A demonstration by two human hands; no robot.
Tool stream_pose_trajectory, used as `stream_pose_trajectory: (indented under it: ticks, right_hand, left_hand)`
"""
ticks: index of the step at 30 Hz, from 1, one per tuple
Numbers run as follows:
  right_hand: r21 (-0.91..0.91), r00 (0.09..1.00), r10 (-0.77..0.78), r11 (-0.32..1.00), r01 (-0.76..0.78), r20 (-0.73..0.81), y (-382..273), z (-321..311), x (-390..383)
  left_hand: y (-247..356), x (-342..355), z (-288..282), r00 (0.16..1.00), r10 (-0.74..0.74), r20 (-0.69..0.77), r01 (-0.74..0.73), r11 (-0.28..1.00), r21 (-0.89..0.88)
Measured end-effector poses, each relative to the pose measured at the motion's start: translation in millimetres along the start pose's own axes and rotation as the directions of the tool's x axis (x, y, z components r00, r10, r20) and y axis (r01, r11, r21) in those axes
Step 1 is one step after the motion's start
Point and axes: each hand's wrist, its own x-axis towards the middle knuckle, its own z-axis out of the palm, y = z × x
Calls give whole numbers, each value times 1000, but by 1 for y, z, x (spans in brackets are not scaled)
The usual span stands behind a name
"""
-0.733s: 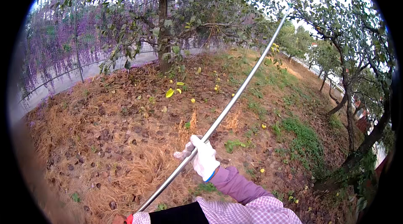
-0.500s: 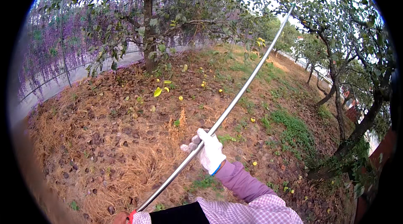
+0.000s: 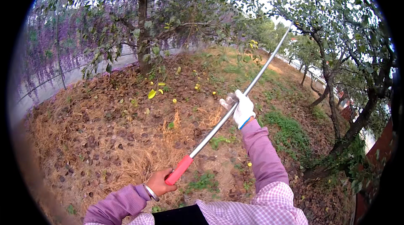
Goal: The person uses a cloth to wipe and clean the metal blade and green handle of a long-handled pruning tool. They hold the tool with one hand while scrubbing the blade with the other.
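Note:
A long silver metal pole point(image 3: 217, 126) with a red grip point(image 3: 180, 170) slants from the lower middle up to the right. My bare left hand point(image 3: 161, 182), with a bracelet at the wrist, is closed on the lower end of the red grip. Farther up, my right hand point(image 3: 243, 109) in a white glove wraps round the metal shaft. The pole's thin far end point(image 3: 291, 23) reaches to the leaves of a tree at the right; what sits at its tip is too small to make out.
A leafy tree point(image 3: 143, 27) stands ahead at the left, and leaning trunks point(image 3: 351, 134) rise at the right. Yellow fruit point(image 3: 174, 100) lies scattered over dry grass and brown leaves. Purple hanging blossoms point(image 3: 42, 52) line a grey path point(image 3: 122, 61).
Both hands have moved forward and up with the pole, the right hand also to the right. My left hand and the red grip have come into view from the lower edge.

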Motion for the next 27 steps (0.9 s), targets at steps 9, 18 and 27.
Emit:
stream_pose_trajectory:
  ticks: [9,18,27]
  right_hand:
    - [-131,997,29,991,-37,-66,14,-1,-38]
    - [-327,991,-135,936,134,19,-79,19,41]
    - [-197,991,-102,977,83,-90,-25,13,51]
  left_hand:
    - [15,-2,8,1000,13,-12,-13,1000,-26]
    - [114,57,8,973,76,217,71,799,-597]
    - [76,125,2,947,79,312,166,712,-682]
